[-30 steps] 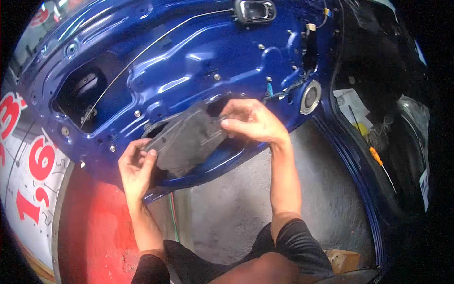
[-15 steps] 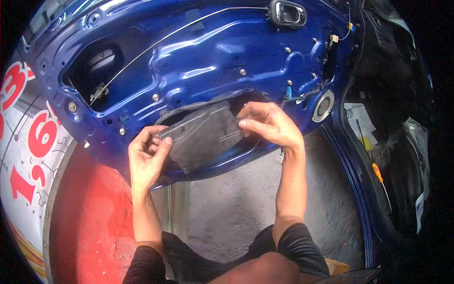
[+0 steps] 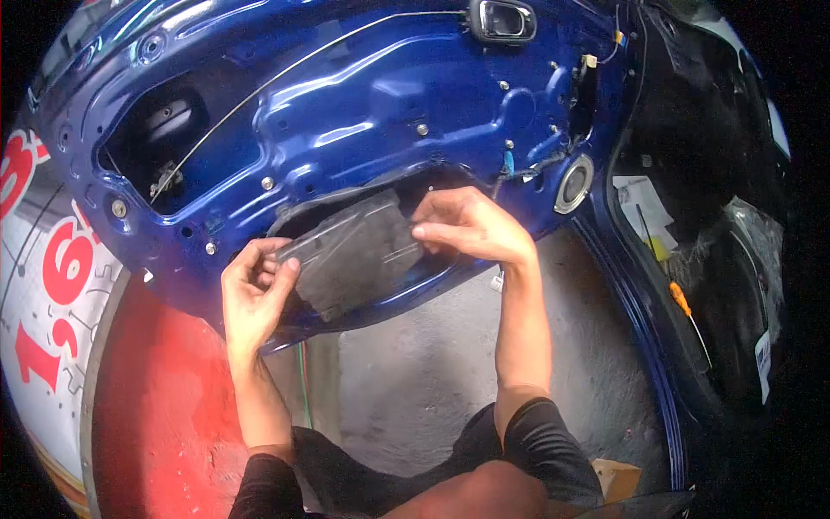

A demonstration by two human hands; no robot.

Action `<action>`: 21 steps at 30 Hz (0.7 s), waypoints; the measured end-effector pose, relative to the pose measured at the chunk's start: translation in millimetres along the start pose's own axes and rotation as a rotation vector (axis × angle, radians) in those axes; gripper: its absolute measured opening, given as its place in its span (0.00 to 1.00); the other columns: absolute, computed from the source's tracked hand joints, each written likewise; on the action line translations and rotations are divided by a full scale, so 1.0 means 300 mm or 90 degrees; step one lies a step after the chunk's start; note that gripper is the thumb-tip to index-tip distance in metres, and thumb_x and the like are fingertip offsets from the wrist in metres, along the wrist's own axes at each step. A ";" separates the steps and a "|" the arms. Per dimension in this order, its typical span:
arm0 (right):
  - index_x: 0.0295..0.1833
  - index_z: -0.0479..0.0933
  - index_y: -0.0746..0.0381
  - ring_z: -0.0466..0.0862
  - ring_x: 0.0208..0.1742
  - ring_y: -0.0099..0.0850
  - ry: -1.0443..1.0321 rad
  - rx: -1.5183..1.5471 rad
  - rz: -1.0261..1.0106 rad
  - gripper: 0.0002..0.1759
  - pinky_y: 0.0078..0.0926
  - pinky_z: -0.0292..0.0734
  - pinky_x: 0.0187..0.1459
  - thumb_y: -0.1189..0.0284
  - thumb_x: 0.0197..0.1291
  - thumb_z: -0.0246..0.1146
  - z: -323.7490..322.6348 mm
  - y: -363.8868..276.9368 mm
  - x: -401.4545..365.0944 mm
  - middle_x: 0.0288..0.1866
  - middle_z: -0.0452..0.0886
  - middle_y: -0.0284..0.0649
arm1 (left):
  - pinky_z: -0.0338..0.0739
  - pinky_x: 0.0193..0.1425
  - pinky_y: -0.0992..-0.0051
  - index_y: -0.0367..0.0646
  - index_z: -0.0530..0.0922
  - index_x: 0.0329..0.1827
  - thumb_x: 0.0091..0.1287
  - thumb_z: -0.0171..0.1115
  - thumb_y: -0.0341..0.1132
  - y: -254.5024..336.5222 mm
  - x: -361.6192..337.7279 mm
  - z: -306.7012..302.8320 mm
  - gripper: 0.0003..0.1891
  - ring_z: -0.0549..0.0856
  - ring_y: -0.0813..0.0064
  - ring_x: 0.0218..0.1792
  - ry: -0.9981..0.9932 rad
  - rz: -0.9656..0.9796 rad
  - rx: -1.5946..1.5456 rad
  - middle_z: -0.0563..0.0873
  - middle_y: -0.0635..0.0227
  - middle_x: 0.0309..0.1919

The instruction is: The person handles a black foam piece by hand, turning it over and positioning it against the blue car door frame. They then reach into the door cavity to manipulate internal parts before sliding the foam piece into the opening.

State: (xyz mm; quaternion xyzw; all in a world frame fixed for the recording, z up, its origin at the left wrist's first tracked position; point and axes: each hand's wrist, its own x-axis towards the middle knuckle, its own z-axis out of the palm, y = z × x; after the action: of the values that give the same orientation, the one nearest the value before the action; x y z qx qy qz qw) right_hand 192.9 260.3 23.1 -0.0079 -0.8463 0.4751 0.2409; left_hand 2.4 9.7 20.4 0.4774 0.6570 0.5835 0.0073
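A flat dark-grey plastic panel [image 3: 354, 255] with moulded ridges is held up in front of the large lower opening of a blue car door [image 3: 346, 112]. My left hand [image 3: 258, 290] pinches the panel's left edge between thumb and fingers. At the opposite end, my right hand [image 3: 477, 227] is closed at the upper right edge, thumb in front and the fingers bent behind. Some of those right fingertips are hidden. The panel sits tilted, its right end higher than its left.
A thin rod runs across the bare door to the inner handle [image 3: 504, 21]. A round speaker [image 3: 573, 183] sits at the door's right end. On the dark car floor lie an orange-handled screwdriver [image 3: 680, 298] and papers [image 3: 641, 203]. A printed banner [image 3: 56, 285] stands at left.
The view has shifted, so the door, panel and hands all appear slightly further left. Both hands keep the same hold on the panel.
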 end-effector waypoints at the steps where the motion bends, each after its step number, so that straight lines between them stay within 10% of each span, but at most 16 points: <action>1: 0.42 0.80 0.69 0.82 0.28 0.23 0.009 -0.006 -0.002 0.14 0.24 0.77 0.32 0.66 0.64 0.67 -0.001 -0.002 -0.004 0.25 0.83 0.37 | 0.70 0.33 0.87 0.34 0.81 0.49 0.65 0.66 0.26 -0.003 0.000 0.001 0.11 0.76 0.90 0.29 0.001 -0.005 -0.001 0.83 0.75 0.30; 21: 0.44 0.81 0.69 0.80 0.27 0.19 0.032 -0.018 0.014 0.15 0.21 0.75 0.29 0.68 0.61 0.70 -0.027 0.030 -0.010 0.25 0.81 0.33 | 0.72 0.37 0.85 0.35 0.81 0.50 0.66 0.68 0.30 -0.009 -0.003 0.016 0.12 0.77 0.88 0.32 0.004 0.018 0.054 0.83 0.75 0.33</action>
State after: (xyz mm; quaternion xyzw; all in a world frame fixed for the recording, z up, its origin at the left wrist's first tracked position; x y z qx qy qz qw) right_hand 197.0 270.9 18.1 -0.0327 -0.8466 0.4651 0.2568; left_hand 4.0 13.1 16.4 0.4850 0.6742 0.5565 -0.0231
